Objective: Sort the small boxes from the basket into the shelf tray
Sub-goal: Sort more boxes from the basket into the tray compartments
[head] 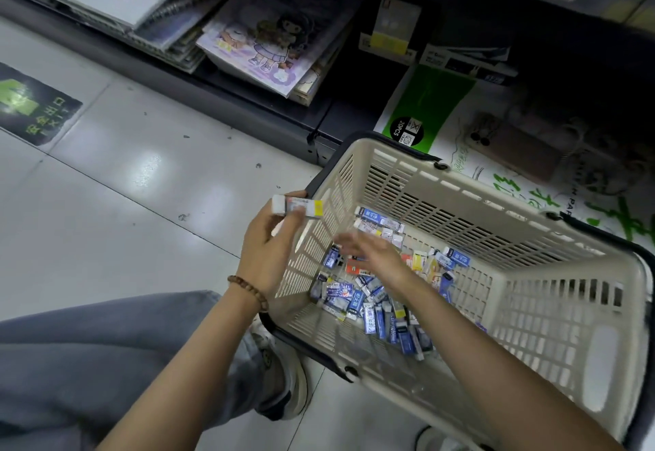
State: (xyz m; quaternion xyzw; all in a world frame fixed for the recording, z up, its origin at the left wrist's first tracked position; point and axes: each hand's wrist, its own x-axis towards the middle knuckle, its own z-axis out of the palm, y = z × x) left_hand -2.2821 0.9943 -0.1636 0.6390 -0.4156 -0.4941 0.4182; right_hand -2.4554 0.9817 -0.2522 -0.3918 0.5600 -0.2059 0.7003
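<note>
Your beige slatted plastic basket (599, 362) is in front of you. Dozens of small blue-and-white boxes (372, 309) lie across its bottom, so most of the sorting looks undone. Over that pile your right hand (372, 255) is blurred, fingers apart and seemingly empty. Just outside the basket's left rim, your left hand (269, 248) pinches a white, yellow-ended box (301, 207). Beyond the basket, the dark shelf (219, 96) shows no tray I can identify.

Pale glossy floor (117, 185) tiles fill the left and near side, catching soft glare from overhead light. A dark sticker (33, 103) with green signs lies at far left. A low dark shelf (230, 107) runs diagonally across the far side. It is dim and holds spiral pads (177, 18), a purple picture book (273, 43) and, to the right, green-and-white paper packs (432, 103).
</note>
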